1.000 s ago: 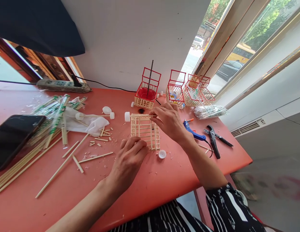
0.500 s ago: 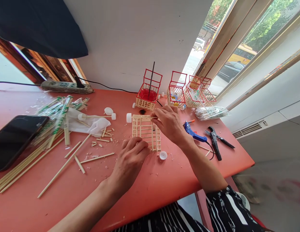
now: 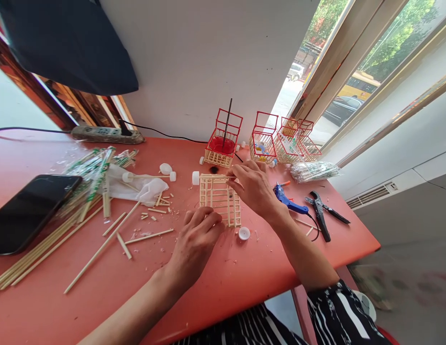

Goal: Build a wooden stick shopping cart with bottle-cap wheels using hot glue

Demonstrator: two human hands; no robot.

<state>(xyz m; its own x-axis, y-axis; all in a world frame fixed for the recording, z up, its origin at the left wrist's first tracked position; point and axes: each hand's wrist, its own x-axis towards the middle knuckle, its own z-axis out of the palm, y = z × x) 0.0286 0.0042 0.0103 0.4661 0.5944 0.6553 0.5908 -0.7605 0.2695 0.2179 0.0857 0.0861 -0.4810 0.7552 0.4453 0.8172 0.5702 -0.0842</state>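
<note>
A small frame of glued wooden sticks (image 3: 223, 194) lies on the table between my hands. Along its far side runs a stick with a white bottle cap (image 3: 196, 178) at the left end. My left hand (image 3: 199, 239) is closed on the frame's near left corner. With thumb and fingers together, my right hand (image 3: 253, 184) grips the far right corner, where the axle stick's end is hidden. A loose white cap (image 3: 244, 233) rests close to the frame's near right corner.
Behind stand red-rimmed stick carts (image 3: 223, 143). A blue glue gun (image 3: 291, 200) and black-handled pliers (image 3: 320, 215) lie at right. To the left are cut sticks (image 3: 100, 249), wrapped chopsticks (image 3: 97, 175), a capped axle (image 3: 149, 177), a phone (image 3: 32, 211) and a power strip (image 3: 108, 134).
The view has shifted slightly, so everything sits a little lower and further right. Both hands keep the same hold on the stick frame.
</note>
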